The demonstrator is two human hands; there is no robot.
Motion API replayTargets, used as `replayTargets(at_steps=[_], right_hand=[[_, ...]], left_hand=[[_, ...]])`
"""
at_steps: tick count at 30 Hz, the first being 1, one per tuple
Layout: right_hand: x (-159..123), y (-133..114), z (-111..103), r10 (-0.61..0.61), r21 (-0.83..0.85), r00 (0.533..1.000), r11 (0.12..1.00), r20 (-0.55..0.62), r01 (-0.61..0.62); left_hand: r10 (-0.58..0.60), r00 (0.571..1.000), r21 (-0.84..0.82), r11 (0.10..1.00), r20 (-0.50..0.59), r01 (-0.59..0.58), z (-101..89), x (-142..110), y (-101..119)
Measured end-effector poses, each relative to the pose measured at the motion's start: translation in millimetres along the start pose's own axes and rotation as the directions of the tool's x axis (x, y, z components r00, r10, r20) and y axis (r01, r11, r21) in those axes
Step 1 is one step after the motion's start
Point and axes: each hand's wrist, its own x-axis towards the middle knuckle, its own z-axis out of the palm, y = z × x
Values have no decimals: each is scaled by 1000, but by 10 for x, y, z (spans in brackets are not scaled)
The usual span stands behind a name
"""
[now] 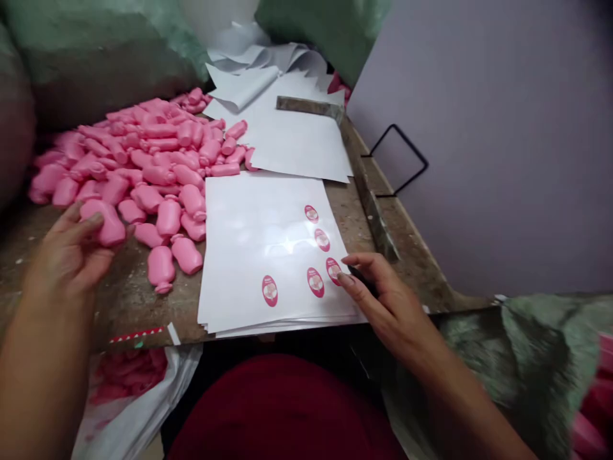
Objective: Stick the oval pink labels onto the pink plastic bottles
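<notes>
My left hand [71,255] curls round a pink plastic bottle [106,222] at the near edge of a big pile of pink bottles [153,153]. My right hand [378,297] rests on the right edge of a stack of glossy sticker sheets [258,255], its fingertips pinching at an oval pink sticker [334,269]. Several more oval pink stickers [316,281] remain on the top sheet. Two loose bottles [175,262] lie just left of the sheets.
Peeled white backing sheets [292,140] lie piled at the back of the worn table [143,300]. Green sacks [96,51] stand behind and at the right [527,358]. A white bag with pink bottles [129,396] hangs below the table's front edge. A black wire bracket [397,160] sticks out from the wall.
</notes>
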Motion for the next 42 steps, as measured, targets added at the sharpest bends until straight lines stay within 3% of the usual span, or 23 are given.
replayTargets(at_steps=[2, 5, 7, 8, 9, 11, 12, 14, 16, 17, 21, 27, 34, 42], right_hand=[[-57, 41, -3, -6, -65, 999, 998, 54, 10], [-115, 96, 11, -56, -119, 993, 991, 108, 69], [-133, 134, 16, -118, -137, 983, 981, 142, 138], [-140, 151, 18, -151, -147, 976, 974, 157, 175], [-146, 165, 22, -182, -158, 969, 965, 166, 208], [-161, 176, 43, -230, -179, 959, 949, 168, 259], [-167, 169, 61, -250, -186, 954, 942, 167, 280], [-170, 127, 118, -306, -191, 937, 923, 169, 335], [-157, 57, 194, -370, -188, 909, 895, 192, 404], [-145, 18, 234, -399, -183, 893, 881, 208, 436], [-96, -98, 371, -466, -196, 847, 833, 256, 517], [-84, -108, 456, -531, -269, 798, 755, 285, 598], [-58, -133, 501, -586, -310, 764, 698, 270, 645], [-38, -177, 467, -626, -376, 736, 637, 257, 673]], left_hand=[[-200, 975, -134, 968, 95, 212, 126, -311, 13], [-404, 863, -162, 871, 303, 464, 329, -767, -78], [-450, 786, -87, 844, 424, 530, 434, -1018, -188], [-439, 760, -11, 863, 479, 505, 468, -1125, -247], [-405, 743, 84, 899, 532, 429, 490, -1222, -303], [-277, 682, 265, 956, 677, 124, 490, -1376, -403], [-194, 616, 306, 949, 764, -81, 469, -1431, -446], [-46, 408, 247, 855, 912, -456, 388, -1491, -522], [36, 224, 128, 728, 974, -674, 272, -1496, -591], [51, 179, 98, 674, 983, -732, 209, -1485, -622], [28, 147, 108, 548, 989, -829, 19, -1445, -717], [114, 96, 28, 494, 989, -869, -13, -1474, -795], [184, 96, 13, 407, 978, -913, -27, -1492, -839], [195, 98, 16, 386, 976, -922, -5, -1496, -822]])
